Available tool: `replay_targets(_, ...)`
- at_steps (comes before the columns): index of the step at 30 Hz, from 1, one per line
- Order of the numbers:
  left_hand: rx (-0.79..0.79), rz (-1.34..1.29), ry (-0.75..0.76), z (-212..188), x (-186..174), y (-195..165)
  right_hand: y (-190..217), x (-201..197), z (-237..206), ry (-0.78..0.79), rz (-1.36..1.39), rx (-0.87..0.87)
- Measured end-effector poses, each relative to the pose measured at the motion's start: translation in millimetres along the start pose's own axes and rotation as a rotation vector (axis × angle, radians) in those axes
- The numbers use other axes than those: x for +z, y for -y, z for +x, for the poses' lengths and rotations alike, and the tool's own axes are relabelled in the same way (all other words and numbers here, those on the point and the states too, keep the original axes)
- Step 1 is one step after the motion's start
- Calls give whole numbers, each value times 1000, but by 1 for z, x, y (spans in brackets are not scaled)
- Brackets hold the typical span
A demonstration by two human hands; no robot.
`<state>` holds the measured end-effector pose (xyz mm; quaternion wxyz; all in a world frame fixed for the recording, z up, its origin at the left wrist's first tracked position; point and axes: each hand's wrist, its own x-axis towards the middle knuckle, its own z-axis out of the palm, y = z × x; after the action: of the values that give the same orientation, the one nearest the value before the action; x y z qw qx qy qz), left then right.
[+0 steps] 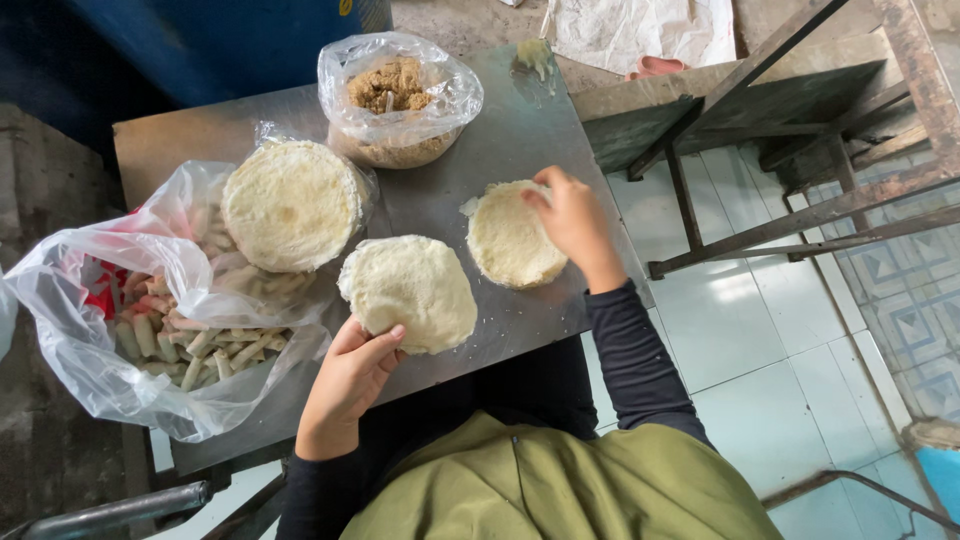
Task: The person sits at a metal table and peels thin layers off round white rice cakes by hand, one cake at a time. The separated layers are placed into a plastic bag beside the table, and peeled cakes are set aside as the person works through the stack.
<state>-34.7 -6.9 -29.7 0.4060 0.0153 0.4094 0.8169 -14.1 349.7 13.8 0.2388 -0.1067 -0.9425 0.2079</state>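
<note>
Nearest the camera, the left hand (352, 378) grips the near edge of a round pale wrapper (410, 291), thumb on top, fingers under, lifting it a little off the metal table (520, 130). No filling shows on that wrapper, so it looks unstarted.

Just beyond, to the right, the right hand (572, 222) presses its fingertips on the far edge of a second wrapper (508, 236) lying flat on the table; fingers curled, pinching or peeling at the rim, cannot tell which. That one is bare too.

Left side: a big clear plastic bag (90, 330) holds many finished rolls (200, 345), pale thin sticks piled together. So a good share of the rolling looks done.

Further back, a thick stack of wrappers (290, 205) sits in its plastic, partly over the big bag. Plenty left to use, by its height.

Farthest, a bag of brown crumbly filling (398, 98) stands open, roughly half full.

Judgement: mid-batch. Many rolls made, two wrappers out and unfilled, stack and filling both well stocked.
</note>
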Motion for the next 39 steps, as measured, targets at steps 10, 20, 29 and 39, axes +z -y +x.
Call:
replay_targets(10,-75,-117,148,7,30,8,66,-64,-34,39,341,-7)
replay_targets(20,-65,-125,430,12,89,-11,125,-64,-75,435,654,6)
replay_targets(29,-36,-185,480,11,88,-8,121,-69,-74,418,693,-29)
replay_targets(39,245,170,369,38,114,4,101,-61,-72,250,579,-43)
